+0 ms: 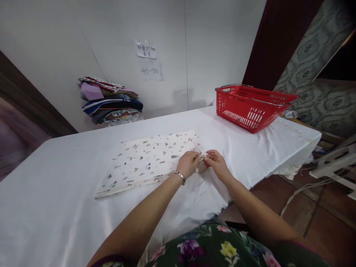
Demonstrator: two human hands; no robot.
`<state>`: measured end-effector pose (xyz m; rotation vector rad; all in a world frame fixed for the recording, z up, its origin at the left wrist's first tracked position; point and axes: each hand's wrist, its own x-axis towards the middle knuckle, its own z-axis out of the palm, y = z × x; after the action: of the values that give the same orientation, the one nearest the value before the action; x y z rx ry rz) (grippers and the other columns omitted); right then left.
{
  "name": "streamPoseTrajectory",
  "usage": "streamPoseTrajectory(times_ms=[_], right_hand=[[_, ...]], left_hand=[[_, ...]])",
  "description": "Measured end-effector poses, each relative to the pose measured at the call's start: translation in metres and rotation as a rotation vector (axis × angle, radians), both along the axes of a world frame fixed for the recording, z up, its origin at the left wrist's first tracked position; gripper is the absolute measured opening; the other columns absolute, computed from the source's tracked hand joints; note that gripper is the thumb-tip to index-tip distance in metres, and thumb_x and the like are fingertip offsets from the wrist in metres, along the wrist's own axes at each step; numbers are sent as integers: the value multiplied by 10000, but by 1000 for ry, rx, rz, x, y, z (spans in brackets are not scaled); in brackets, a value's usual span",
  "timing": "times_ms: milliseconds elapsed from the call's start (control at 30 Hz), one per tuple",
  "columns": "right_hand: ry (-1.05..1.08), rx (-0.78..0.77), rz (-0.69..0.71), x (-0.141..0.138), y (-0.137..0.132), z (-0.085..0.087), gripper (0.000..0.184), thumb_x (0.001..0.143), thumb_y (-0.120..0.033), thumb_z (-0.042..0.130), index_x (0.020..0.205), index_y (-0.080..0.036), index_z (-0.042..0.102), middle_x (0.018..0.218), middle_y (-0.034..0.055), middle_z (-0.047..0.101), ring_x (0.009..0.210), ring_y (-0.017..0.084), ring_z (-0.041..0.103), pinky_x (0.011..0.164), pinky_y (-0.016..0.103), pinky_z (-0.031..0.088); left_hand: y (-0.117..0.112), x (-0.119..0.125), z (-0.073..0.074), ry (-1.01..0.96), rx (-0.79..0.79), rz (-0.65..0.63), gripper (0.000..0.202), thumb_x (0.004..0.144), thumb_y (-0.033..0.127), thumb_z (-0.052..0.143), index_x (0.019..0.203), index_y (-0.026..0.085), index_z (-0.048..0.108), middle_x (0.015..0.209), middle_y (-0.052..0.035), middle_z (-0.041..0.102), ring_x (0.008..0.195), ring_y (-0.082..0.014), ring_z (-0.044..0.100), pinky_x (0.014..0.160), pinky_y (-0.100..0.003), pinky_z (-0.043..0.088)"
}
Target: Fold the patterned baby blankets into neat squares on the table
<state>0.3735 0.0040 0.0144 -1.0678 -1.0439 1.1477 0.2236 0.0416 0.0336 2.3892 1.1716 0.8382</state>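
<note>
A folded white cloth (150, 155) printed with small plant-like motifs lies flat in several layers on the table. At its right end, my left hand (189, 162), with a bracelet at the wrist, pinches the cloth's edge. My right hand (217, 164) pinches the same edge just to the right, its fingertips close to those of the left. Between the two hands the edge is bunched and slightly raised. The exact grip of the fingertips is partly hidden.
A white sheet covers the table (69, 170). On the right stands a red plastic basket (250, 107). A stack of folded fabrics (111, 102) sits by the wall at the back left. Paper signs (150, 70) hang on the wall. A white chair (336, 167) is beyond the right edge.
</note>
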Motion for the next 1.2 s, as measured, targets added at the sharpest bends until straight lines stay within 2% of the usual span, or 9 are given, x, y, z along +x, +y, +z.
streamPoseTrajectory(times_ms=[267, 467, 567, 667, 733, 833, 1000, 1133, 1200], right_hand=[[40, -28, 21, 1, -2, 0, 384, 649, -394, 682, 922, -225, 471, 676, -37, 579, 622, 144, 587, 546, 268, 463], [-41, -101, -4, 5, 6, 5, 374, 658, -378, 653, 937, -207, 473, 540, -64, 548, 499, 118, 531, 457, 224, 398], [13, -143, -1, 8, 13, 10, 376, 635, -318, 647, 950, -207, 475, 524, -67, 552, 482, 110, 519, 446, 211, 381], [9, -172, 3, 11, 17, 13, 380, 625, -286, 648, 958, -213, 480, 544, -61, 562, 491, 117, 534, 431, 208, 374], [-20, -218, 16, 12, 17, 15, 378, 618, -265, 652, 952, -212, 481, 556, -50, 574, 495, 126, 546, 416, 210, 371], [-45, -297, 39, 16, 15, 16, 379, 613, -229, 652, 945, -207, 472, 566, -30, 597, 486, 134, 555, 402, 212, 379], [-48, -368, 79, 21, 12, 16, 374, 636, -170, 637, 958, -201, 451, 602, -2, 631, 486, 123, 568, 393, 186, 388], [-181, -541, 167, 21, 12, 16, 351, 657, -132, 624, 941, -185, 424, 587, 20, 638, 470, 132, 573, 383, 190, 408], [-266, -574, 191, 22, 12, 17, 339, 664, -117, 630, 927, -181, 425, 577, 17, 634, 459, 131, 569, 383, 197, 423]], left_hand=[[-6, 1, 7, 215, 171, -59, 198, 877, 226, 411, 858, 196, 606, 908, -60, 591, 918, -187, 500, 807, -330, 398], [-4, 1, 7, 259, 221, -134, 198, 875, 233, 420, 965, 207, 594, 959, -41, 603, 940, -186, 491, 820, -325, 399], [-2, -3, 4, 248, 203, -88, 283, 820, 194, 493, 1097, 224, 546, 1049, -36, 591, 988, -192, 488, 848, -324, 395], [-3, -9, 2, 301, 202, -2, 371, 783, 132, 498, 1144, 217, 518, 1100, -53, 575, 1016, -211, 484, 842, -338, 393], [-4, -12, -1, 358, 211, 25, 354, 790, 101, 465, 1122, 208, 529, 1089, -67, 579, 1006, -220, 490, 812, -347, 394], [-6, -14, -7, 426, 253, -9, 307, 817, 84, 419, 1067, 202, 552, 1039, -75, 595, 980, -221, 501, 782, -353, 390], [-7, -15, -15, 464, 296, -33, 266, 825, 94, 440, 1035, 203, 561, 994, -60, 603, 952, -207, 507, 776, -343, 387], [-8, -17, -19, 503, 292, -67, 237, 826, 95, 455, 999, 203, 575, 969, -52, 604, 951, -198, 501, 785, -333, 382], [-9, -18, -22, 522, 288, -96, 232, 822, 94, 462, 990, 202, 579, 956, -48, 605, 943, -199, 498, 769, -329, 383]])
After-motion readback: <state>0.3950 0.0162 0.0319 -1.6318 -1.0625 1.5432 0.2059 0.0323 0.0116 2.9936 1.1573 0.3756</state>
